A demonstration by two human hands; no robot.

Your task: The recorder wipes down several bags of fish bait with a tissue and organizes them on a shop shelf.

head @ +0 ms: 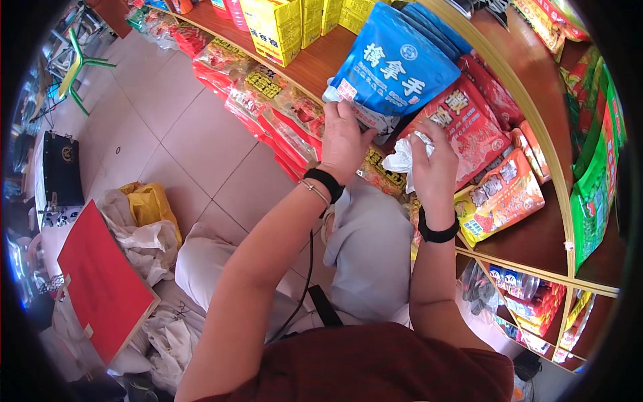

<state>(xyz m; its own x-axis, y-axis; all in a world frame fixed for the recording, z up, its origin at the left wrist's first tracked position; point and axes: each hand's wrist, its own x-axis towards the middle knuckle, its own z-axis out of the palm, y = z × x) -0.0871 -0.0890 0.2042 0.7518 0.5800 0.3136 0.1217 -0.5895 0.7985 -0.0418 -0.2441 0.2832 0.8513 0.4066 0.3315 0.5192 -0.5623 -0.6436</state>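
Note:
My left hand (343,143) is at the lower left corner of a blue pouch (397,63), fingertips against its bottom edge and thumb spread to the side. Whether the fingers grip the pouch cannot be made out. The pouch leans upright at the shelf's front, with more blue pouches (436,31) stacked behind it. In my right hand (436,168) is a crumpled white tissue or cloth (402,157), pinched between thumb and fingers. Just beyond that hand stand red pouches (474,128). An orange and yellow pouch (502,193) leans to their right.
Yellow boxes (276,35) line the wooden shelf (321,63). Red-trimmed snack packs (266,100) crowd its lower front edge. A curved shelf divider (545,135) rises at right, beside green bags (595,201). To my left are a red board (108,281), a yellow bag (153,206) and a green-legged stool (78,63).

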